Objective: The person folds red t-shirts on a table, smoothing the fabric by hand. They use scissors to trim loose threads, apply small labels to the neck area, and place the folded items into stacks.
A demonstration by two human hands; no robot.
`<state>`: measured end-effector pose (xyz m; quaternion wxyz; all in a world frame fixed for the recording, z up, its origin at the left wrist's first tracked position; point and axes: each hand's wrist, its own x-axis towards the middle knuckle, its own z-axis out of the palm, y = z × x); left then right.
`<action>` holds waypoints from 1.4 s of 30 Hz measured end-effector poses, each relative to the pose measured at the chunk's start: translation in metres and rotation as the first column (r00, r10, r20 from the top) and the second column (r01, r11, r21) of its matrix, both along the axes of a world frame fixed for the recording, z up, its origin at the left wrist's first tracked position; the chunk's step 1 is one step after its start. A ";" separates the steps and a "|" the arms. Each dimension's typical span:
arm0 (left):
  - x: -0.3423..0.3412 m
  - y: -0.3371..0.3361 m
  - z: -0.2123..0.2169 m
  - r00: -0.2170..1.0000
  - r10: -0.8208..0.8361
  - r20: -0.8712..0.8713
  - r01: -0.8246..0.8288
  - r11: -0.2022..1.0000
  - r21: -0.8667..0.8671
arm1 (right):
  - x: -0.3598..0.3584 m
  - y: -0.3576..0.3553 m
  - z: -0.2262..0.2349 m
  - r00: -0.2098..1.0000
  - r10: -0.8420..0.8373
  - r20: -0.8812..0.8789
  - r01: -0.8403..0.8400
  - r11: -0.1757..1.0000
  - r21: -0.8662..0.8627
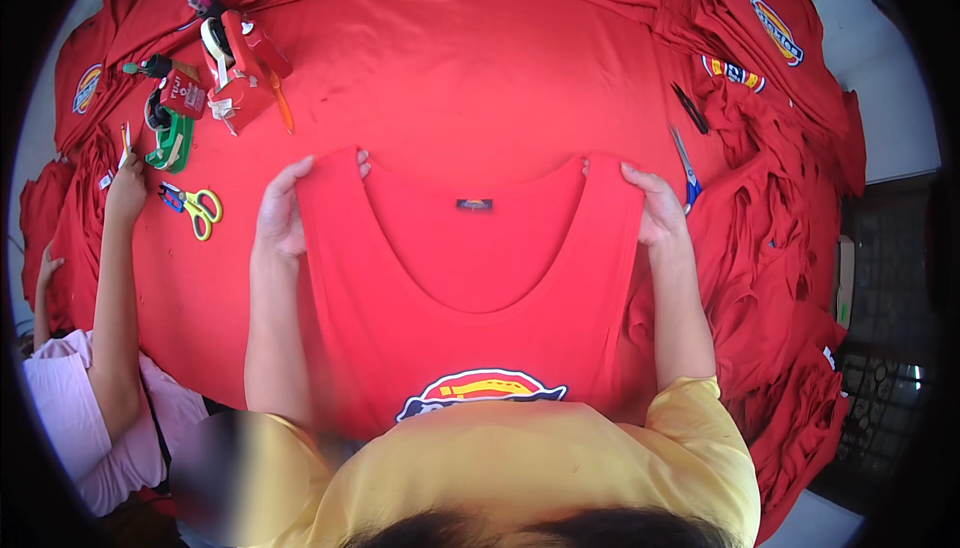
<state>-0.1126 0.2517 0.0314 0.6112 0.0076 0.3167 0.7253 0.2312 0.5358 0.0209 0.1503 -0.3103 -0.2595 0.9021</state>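
A red tank top (460, 338) is stretched out in front of me, with a printed emblem on its chest and a small dark neck label inside the back of its collar. My left hand (285, 210) grips the left shoulder strap, thumb in front and fingertips showing at the strap's inner edge. The right shoulder strap is held the same way by my right hand (655, 206). Both straps are pulled apart, so the scooped neckline hangs wide. The lower part of the garment is hidden by my yellow-sleeved body.
Red cloth (480, 68) covers the table. At the left are yellow-handled scissors (203, 213), a green tape dispenser (172, 140) and a red tape dispenser (238, 88). Blue-handled scissors (688, 173) and black tweezers (690, 110) lie right, beside heaped red garments (770, 248). A co-worker's arm (118, 278) reaches in left.
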 end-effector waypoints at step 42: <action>0.116 0.020 -0.026 -0.731 -0.215 -0.648 -0.199 0.975 -0.100 | -0.079 -0.162 -0.015 0.919 -0.303 0.252 -0.389 -0.594 0.705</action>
